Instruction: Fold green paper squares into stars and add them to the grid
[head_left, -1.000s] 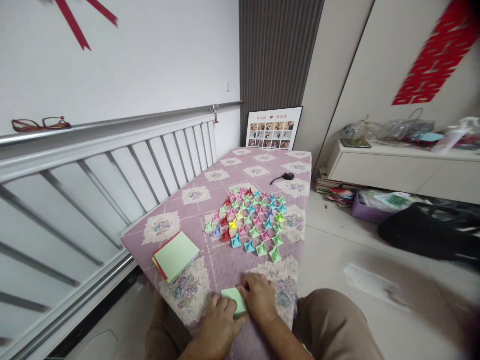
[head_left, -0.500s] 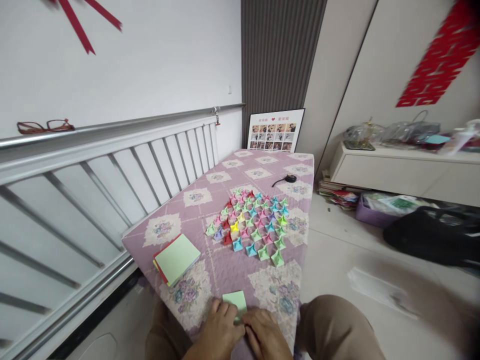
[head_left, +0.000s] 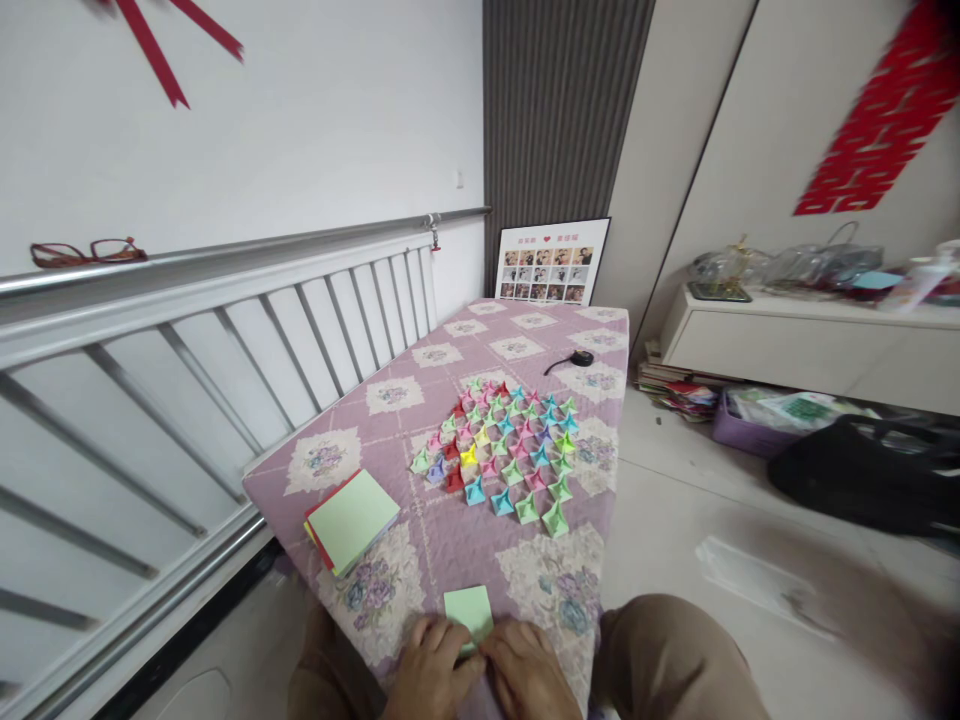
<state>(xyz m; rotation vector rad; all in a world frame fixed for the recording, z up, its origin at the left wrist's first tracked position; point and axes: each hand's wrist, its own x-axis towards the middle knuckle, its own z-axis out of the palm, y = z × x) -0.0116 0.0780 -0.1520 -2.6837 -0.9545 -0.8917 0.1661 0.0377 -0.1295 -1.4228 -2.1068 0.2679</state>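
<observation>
A small light-green sheet of paper [head_left: 468, 607] lies flat on the flowered tablecloth near the table's close end. My left hand [head_left: 432, 666] presses on its lower left part, fingers curled and thumb toward the middle. My right hand [head_left: 529, 668] holds its lower right edge, with the fingers closed together. The hands almost meet over the paper's near edge, and cover that edge. Farther up stand many small folded paper shapes [head_left: 512, 472] with pointed corners, in green, pink, blue, red, yellow and purple. They sit in close rows.
A stack of coloured paper [head_left: 354, 520], green on top, lies at the table's left edge. A black object with a strap [head_left: 582, 358] rests farther back. White railings [head_left: 330, 340] run along the left. A cabinet [head_left: 810, 350] and a black bag [head_left: 855, 468] are at the right.
Both hands stay at the near edge of the green paper. The left fingers have shifted slightly left and down the sheet, and the right hand has moved a little lower.
</observation>
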